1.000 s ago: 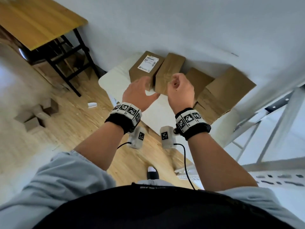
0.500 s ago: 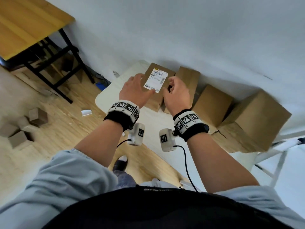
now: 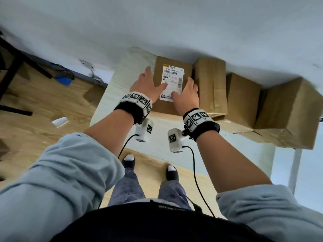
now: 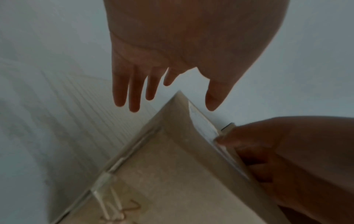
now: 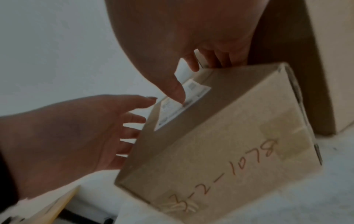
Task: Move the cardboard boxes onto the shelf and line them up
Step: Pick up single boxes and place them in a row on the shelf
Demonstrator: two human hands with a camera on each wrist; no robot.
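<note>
Four cardboard boxes (image 3: 174,88), two hands (image 3: 148,84).

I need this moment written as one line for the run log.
step: grasp | left hand: open beside labelled box | right hand: grips box | place: white table

Plain storeroom, white wall (image 3: 157,23), wood floor (image 3: 35,105), labelled parcels (image 3: 172,81)

Brown cardboard box (image 3: 158,81) w/ white label (image 3: 172,81); blk-wht checkered wristbands (image 3: 136,100).
</note>
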